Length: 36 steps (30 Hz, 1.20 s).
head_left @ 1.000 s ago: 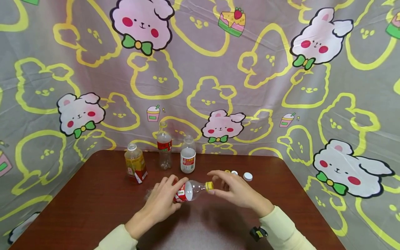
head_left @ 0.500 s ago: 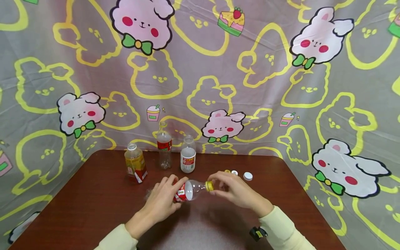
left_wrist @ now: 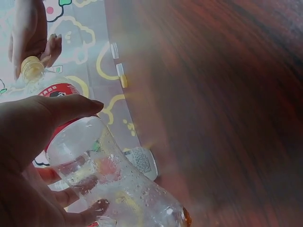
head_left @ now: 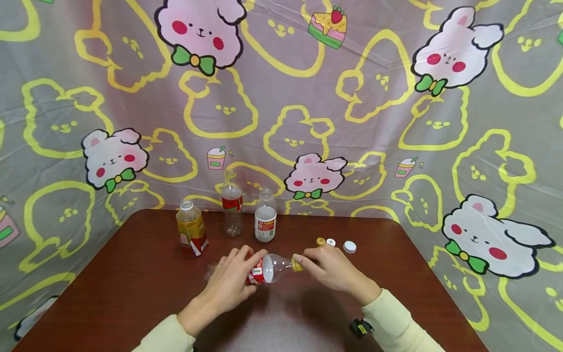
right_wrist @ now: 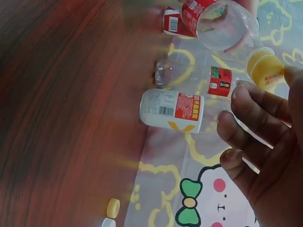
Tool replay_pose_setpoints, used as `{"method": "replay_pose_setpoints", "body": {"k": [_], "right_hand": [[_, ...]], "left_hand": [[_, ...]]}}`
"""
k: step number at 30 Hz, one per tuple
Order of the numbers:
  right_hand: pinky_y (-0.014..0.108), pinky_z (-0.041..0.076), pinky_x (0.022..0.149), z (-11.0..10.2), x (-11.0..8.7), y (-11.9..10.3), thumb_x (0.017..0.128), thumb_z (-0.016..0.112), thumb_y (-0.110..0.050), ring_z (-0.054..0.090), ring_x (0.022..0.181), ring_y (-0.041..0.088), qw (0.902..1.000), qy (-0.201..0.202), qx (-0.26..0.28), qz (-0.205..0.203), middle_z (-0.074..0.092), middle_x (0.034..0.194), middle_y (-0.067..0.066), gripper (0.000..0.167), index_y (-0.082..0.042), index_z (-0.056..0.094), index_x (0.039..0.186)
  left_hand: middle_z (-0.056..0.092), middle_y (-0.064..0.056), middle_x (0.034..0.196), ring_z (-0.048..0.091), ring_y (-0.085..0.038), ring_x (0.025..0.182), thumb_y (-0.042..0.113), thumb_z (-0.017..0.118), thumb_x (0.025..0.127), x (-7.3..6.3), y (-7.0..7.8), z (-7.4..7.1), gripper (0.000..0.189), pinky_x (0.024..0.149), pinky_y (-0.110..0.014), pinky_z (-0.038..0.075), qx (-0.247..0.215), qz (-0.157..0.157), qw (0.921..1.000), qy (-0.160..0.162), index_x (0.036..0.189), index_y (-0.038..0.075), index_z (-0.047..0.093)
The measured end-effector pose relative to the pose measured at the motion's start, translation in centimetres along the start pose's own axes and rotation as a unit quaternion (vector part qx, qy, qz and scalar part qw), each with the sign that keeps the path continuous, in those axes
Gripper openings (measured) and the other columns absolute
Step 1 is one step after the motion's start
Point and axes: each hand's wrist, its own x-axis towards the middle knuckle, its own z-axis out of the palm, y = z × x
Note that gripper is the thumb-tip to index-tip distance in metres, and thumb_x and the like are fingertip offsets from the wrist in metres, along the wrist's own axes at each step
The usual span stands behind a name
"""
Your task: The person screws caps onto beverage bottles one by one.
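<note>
My left hand (head_left: pixel 232 279) grips a clear plastic bottle (head_left: pixel 278 265) with a red label, lying on its side above the table, neck to the right. In the left wrist view, the thumb and fingers wrap the clear body (left_wrist: pixel 109 165), which has droplets inside. A yellow bottle cap (right_wrist: pixel 267 71) sits on the neck. My right hand (head_left: pixel 336 271) has its thumb against this cap, which lies between thumb and fingers in the left wrist view. The other fingers (right_wrist: pixel 258 118) spread loosely beside the neck in the right wrist view.
Behind stand three uncapped bottles: one with a yellow label (head_left: pixel 192 230), a clear one with a red label (head_left: pixel 232 205) and a white-bodied one (head_left: pixel 265 222). Loose caps, yellow (head_left: pixel 320 241), small white (head_left: pixel 331 243) and larger white (head_left: pixel 349 247), lie at right. A patterned cloth (head_left: pixel 374 127) hangs behind the table (head_left: pixel 145 293).
My right hand has turned about the cap, its thumb rising from the lower side to the upper near side. The left hand and bottle have stayed almost still.
</note>
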Motion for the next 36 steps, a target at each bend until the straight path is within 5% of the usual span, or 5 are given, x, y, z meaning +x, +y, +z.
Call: {"method": "replay_pose_setpoints", "body": {"k": [3, 7, 14, 24, 36], "right_hand": [[0.022, 0.038, 0.05, -0.2, -0.1, -0.1, 0.104, 0.051, -0.053, 0.045, 0.054, -0.001, 0.9999, 0.001, -0.006, 0.015, 0.047, 0.057, -0.02, 0.039, -0.032, 0.062, 0.073], [0.024, 0.047, 0.059, -0.7, -0.3, -0.2, 0.099, 0.064, -0.049, 0.054, 0.067, 0.002, 0.9997, -0.003, 0.006, 0.022, 0.064, 0.082, -0.02, 0.019, -0.032, 0.07, 0.104], [0.027, 0.053, 0.068, -1.2, -0.6, -0.2, 0.088, 0.082, -0.033, 0.059, 0.081, 0.01, 0.9983, -0.031, 0.049, -0.012, 0.064, 0.109, -0.013, 0.055, -0.036, 0.057, 0.136], [0.028, 0.054, 0.066, -0.8, -0.5, -0.1, 0.089, 0.081, -0.026, 0.058, 0.078, 0.007, 0.9971, -0.022, 0.041, -0.061, 0.063, 0.111, -0.016, 0.042, -0.029, 0.064, 0.128], [0.022, 0.046, 0.06, -0.3, -0.4, -0.1, 0.101, 0.062, -0.045, 0.052, 0.065, 0.0, 0.9993, -0.02, 0.007, -0.03, 0.059, 0.072, -0.021, 0.024, -0.027, 0.071, 0.088]], "left_hand": [[0.058, -0.005, 0.113, 0.055, -0.026, 0.1, 0.023, 0.096, 0.065, 0.0, 0.0, 0.0, 0.083, 0.075, -0.045, 0.047, -0.001, -0.002, 1.0, -0.002, 0.14, 0.022, 0.06], [0.058, -0.005, 0.113, 0.055, -0.026, 0.1, 0.024, 0.096, 0.066, 0.0, -0.2, -0.1, 0.083, 0.075, -0.045, 0.047, 0.0, -0.009, 1.0, -0.004, 0.14, 0.022, 0.06], [0.058, -0.004, 0.112, 0.055, -0.026, 0.099, 0.026, 0.096, 0.066, -0.1, -0.4, 0.0, 0.083, 0.075, -0.046, 0.047, 0.005, -0.013, 0.9999, -0.004, 0.14, 0.024, 0.06], [0.059, -0.005, 0.114, 0.055, -0.027, 0.101, 0.024, 0.096, 0.067, -0.2, -0.3, 0.2, 0.083, 0.077, -0.047, 0.048, -0.005, -0.013, 0.9999, -0.005, 0.141, 0.022, 0.06], [0.058, -0.004, 0.114, 0.055, -0.026, 0.1, 0.024, 0.096, 0.065, -0.3, 0.0, 0.1, 0.083, 0.075, -0.045, 0.047, 0.005, 0.002, 1.0, 0.001, 0.141, 0.023, 0.06]]}}
